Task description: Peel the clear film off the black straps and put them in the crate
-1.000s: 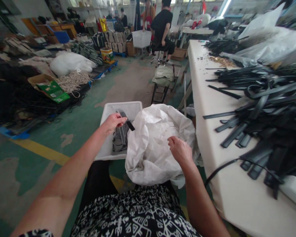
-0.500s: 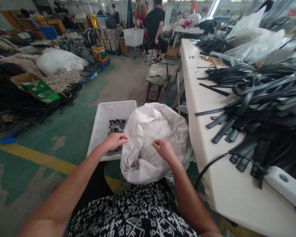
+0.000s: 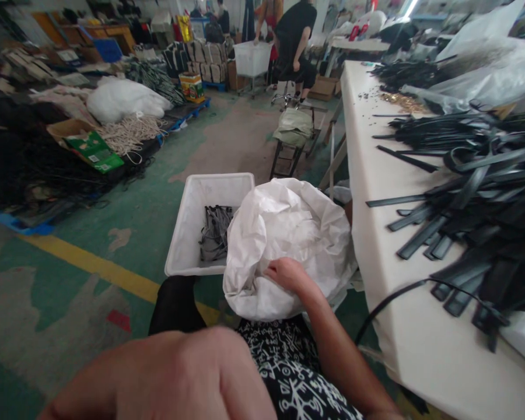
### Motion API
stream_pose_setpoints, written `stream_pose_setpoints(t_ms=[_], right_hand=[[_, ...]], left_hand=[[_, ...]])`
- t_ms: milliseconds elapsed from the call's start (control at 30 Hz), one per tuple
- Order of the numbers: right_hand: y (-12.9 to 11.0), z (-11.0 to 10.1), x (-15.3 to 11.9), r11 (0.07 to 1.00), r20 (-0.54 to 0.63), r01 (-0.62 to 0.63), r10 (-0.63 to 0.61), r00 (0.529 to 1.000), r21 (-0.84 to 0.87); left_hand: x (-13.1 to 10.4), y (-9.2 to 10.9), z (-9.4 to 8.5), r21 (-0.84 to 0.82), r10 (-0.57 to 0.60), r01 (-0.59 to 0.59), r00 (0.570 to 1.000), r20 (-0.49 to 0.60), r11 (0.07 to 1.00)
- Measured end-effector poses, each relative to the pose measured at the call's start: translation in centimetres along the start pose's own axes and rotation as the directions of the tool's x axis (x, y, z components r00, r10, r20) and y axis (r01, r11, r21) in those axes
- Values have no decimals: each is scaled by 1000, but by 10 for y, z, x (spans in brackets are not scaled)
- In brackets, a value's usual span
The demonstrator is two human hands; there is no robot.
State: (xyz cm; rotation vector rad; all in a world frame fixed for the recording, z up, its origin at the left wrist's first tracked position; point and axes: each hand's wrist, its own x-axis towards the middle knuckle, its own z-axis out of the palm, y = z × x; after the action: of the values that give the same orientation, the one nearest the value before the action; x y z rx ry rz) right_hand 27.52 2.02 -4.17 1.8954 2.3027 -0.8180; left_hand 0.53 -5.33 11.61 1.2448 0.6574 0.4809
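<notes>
My left hand (image 3: 188, 373) is raised close to the camera, large and blurred at the bottom. Its back and bent knuckles show, while the fingertips are hidden. My right hand (image 3: 289, 274) is over the near part of a white sack (image 3: 245, 256), its fingers curled together; whatever they might hold cannot be made out. The sack's mouth is wide and rolled back, with whitish, translucent material (image 3: 295, 230) inside. Left of the sack stands a white plastic bin (image 3: 179, 233) holding a heap of dark grey and black strips (image 3: 216, 233).
To the right, a cream-topped table (image 3: 367, 233) carries piles of black flat strips (image 3: 464, 181), a clear plastic bag (image 3: 485, 73) and a cable (image 3: 389, 297). Ahead is a stool with folded cloth (image 3: 294, 125). Further off, a person in black (image 3: 295, 35) sits by a white cart (image 3: 251, 58).
My left hand has left the bin's edge and come up close to the camera. My right hand has moved slightly nearer the sack's front. The view has turned left.
</notes>
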Motion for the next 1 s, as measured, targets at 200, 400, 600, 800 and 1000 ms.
stream_pose_setpoints(t_ms=[200, 400, 600, 800, 1000], right_hand=[[13, -4, 0, 997, -60, -15, 20, 998, 80], [11, 2, 9, 986, 16, -33, 31, 999, 161], [13, -11, -3, 957, -64, 4, 15, 998, 289], [-2, -49, -25, 683, -332, 311, -106, 937, 661], [-25, -73, -32, 723, -390, 381, -166, 906, 576]], left_hand=[[91, -36, -23, -110, -1, -21, 981, -194, 994], [125, -126, -34, -87, -264, 249, 921, -286, 965], [132, -143, -33, -91, -316, 303, 891, -326, 949], [135, -111, -17, -191, -264, 230, 947, -181, 954], [130, -80, 5, -292, -212, 153, 960, -185, 944]])
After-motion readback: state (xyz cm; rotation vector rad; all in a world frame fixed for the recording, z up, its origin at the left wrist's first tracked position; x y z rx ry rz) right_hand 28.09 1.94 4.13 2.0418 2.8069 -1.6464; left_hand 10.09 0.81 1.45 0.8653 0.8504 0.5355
